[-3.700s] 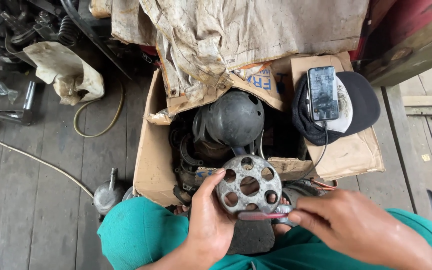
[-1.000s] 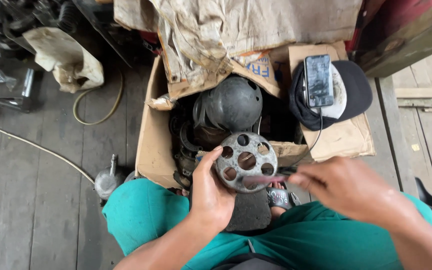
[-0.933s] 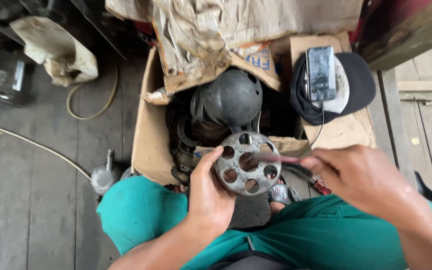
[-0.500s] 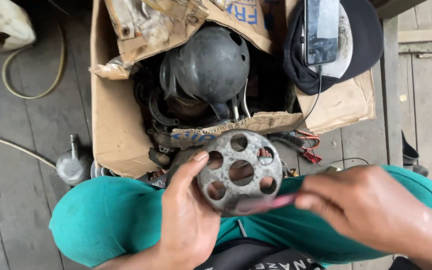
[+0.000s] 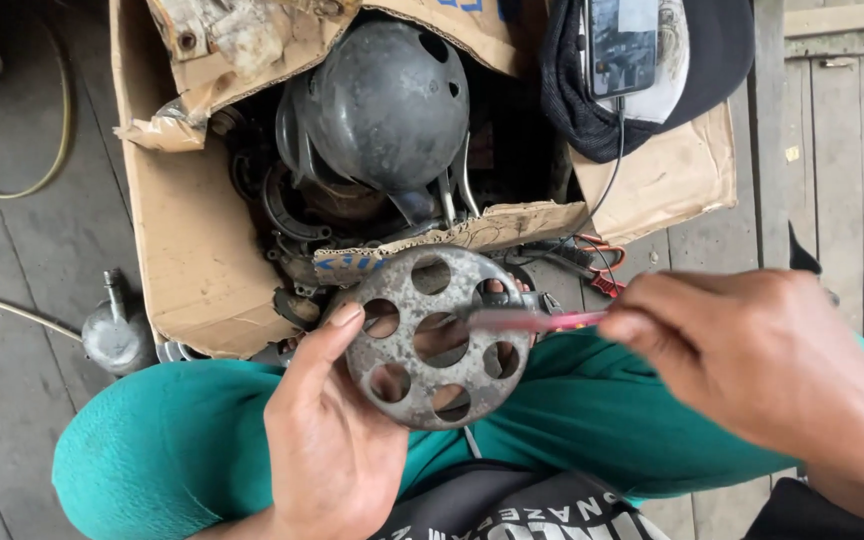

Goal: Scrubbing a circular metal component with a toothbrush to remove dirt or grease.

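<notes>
**A:** What does the left hand (image 5: 327,440) hold?

**B:** A round, rusty metal disc (image 5: 437,337) pierced by a large central hole and a ring of smaller holes. The thumb lies along the disc's left rim, and fingertips show through the holes from behind, so the fingers are closed around it. The disc is held above the person's lap, just in front of the near flap of the cardboard box (image 5: 192,250).

**A:** And the right hand (image 5: 762,355)?

**B:** Its fingers are pinched shut on the end of a slim pink-handled tool (image 5: 537,320) (blurred; possibly a small screwdriver or brush). The tool lies roughly level, its tip over the disc near the central hole; whether it touches the metal cannot be told.

**A:** What fills the box?

**B:** A dark domed metal housing (image 5: 392,100) with vent holes sits uppermost, over a tangle of darker parts and wires. Torn, stained cardboard hangs over the far-left corner.

**A:** And around the box?

**B:** A phone (image 5: 622,40) rests on a black cap (image 5: 722,50) on the box's right flap, with a thin cable trailing down from it. A small metal oil can (image 5: 117,335) stands on the grey floorboards (image 5: 12,400) to the left, just beside the box. The person's teal trousers (image 5: 162,440) span the bottom of the view.
</notes>
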